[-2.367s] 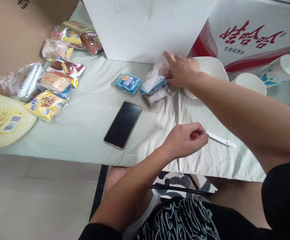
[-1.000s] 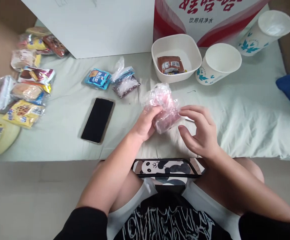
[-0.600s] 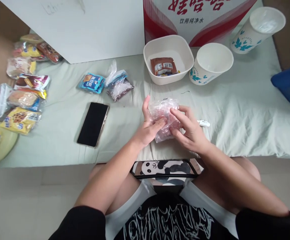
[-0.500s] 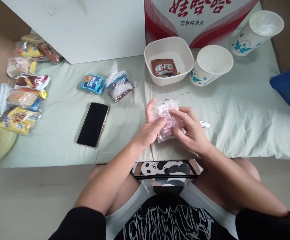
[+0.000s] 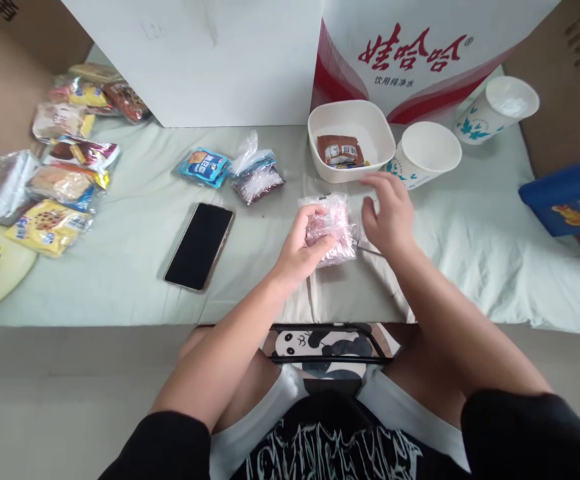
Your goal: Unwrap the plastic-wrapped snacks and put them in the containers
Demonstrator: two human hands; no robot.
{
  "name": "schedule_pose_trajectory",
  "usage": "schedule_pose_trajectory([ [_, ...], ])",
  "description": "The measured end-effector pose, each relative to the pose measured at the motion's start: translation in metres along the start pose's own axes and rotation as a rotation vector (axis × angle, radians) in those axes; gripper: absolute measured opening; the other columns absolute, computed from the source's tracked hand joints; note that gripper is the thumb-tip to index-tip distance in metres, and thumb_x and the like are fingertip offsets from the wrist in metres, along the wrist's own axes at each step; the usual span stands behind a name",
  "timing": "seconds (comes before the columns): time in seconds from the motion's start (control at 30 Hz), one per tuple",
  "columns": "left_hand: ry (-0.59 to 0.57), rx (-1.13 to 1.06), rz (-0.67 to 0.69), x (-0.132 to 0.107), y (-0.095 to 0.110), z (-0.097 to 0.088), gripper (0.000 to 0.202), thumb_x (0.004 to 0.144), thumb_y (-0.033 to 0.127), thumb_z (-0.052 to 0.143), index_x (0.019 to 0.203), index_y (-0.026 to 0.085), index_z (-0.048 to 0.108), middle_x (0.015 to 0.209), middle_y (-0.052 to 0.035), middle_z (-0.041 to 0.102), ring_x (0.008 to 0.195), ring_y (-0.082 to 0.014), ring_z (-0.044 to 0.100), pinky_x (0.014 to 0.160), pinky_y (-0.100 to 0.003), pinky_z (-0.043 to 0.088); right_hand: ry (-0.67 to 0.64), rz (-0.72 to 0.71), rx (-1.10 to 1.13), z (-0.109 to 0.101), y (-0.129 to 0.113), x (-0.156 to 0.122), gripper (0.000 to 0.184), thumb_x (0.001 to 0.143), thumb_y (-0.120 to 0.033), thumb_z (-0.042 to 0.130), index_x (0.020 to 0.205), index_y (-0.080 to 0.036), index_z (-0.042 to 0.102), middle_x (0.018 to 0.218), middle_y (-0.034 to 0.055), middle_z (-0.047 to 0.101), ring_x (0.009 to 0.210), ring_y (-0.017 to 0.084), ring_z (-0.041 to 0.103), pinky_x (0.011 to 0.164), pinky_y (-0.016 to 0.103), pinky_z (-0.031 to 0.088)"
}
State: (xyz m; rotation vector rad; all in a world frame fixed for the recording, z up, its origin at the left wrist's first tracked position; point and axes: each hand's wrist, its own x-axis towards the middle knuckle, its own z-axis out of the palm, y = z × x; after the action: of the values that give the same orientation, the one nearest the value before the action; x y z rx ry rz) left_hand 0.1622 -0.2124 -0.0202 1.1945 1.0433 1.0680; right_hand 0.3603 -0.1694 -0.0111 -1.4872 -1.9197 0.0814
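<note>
My left hand is closed on a crinkly clear packet with pinkish contents, holding it just above the pale green cloth. My right hand hovers right of the packet, fingers loosely spread, holding nothing, close to the white square bowl. A brown sachet lies inside that bowl. A thin white stick on the cloth is mostly hidden under my right hand.
A black phone lies left of my hands. A blue packet and a clear bag lie behind it. Several snack packets lie far left. Two paper cups, a red-and-white box and a blue box stand right.
My right hand has let go of the packet and moved up and right toward the bowl. My left hand keeps the packet. The view has shifted slightly.
</note>
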Motion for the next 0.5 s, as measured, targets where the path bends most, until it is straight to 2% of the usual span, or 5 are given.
schedule_pose_trajectory([
  [0.07, -0.036, -0.087, -0.047, 0.0, 0.001, -0.002, 0.039, 0.086, 0.033, 0.071, 0.121, 0.03, 0.054, 0.114, -0.0006, 0.059, 0.082, -0.0101, 0.057, 0.076, -0.026, 0.052, -0.097, -0.012, -0.137, 0.012, 0.002, 0.032, 0.045, 0.09, -0.01, 0.047, 0.128, -0.024, 0.066, 0.139, 0.0134, 0.067, 0.137, 0.033, 0.057, 0.117, 0.056, 0.041],
  [0.13, -0.056, -0.136, -0.084, 0.0, 0.003, -0.003, 0.041, 0.085, 0.034, 0.073, 0.121, 0.03, 0.053, 0.112, -0.0004, 0.059, 0.08, -0.0096, 0.057, 0.074, -0.025, 0.052, -0.202, 0.015, -0.26, 0.021, 0.0, 0.055, 0.041, 0.092, -0.013, 0.049, 0.125, -0.023, 0.07, 0.13, 0.0133, 0.073, 0.135, 0.034, 0.057, 0.119, 0.059, 0.036],
  [0.2, -0.04, -0.158, -0.098, 0.0, 0.007, -0.004, 0.043, 0.083, 0.033, 0.073, 0.12, 0.03, 0.052, 0.107, -0.0003, 0.059, 0.081, -0.0102, 0.058, 0.075, -0.025, 0.053, -0.29, 0.034, -0.329, 0.025, -0.005, 0.063, 0.034, 0.096, -0.017, 0.048, 0.117, -0.02, 0.075, 0.115, 0.0143, 0.078, 0.123, 0.035, 0.064, 0.113, 0.057, 0.04],
  [0.37, -0.048, -0.219, -0.133, -0.002, 0.015, -0.003, 0.041, 0.084, 0.035, 0.072, 0.119, 0.03, 0.051, 0.097, 0.0012, 0.061, 0.075, -0.0104, 0.059, 0.072, -0.026, 0.054, -0.389, -0.055, -0.231, 0.017, -0.027, 0.037, 0.036, 0.09, -0.018, 0.052, 0.117, -0.02, 0.076, 0.113, 0.0116, 0.08, 0.108, 0.032, 0.069, 0.098, 0.047, 0.047],
  [0.5, -0.037, -0.21, -0.104, -0.003, 0.01, -0.003, 0.041, 0.084, 0.034, 0.073, 0.119, 0.03, 0.052, 0.098, 0.0015, 0.061, 0.075, -0.0094, 0.059, 0.071, -0.024, 0.054, -0.189, -0.075, -0.223, -0.011, -0.02, 0.017, 0.036, 0.092, -0.023, 0.052, 0.121, -0.023, 0.073, 0.122, 0.0119, 0.076, 0.118, 0.032, 0.066, 0.104, 0.049, 0.045],
])
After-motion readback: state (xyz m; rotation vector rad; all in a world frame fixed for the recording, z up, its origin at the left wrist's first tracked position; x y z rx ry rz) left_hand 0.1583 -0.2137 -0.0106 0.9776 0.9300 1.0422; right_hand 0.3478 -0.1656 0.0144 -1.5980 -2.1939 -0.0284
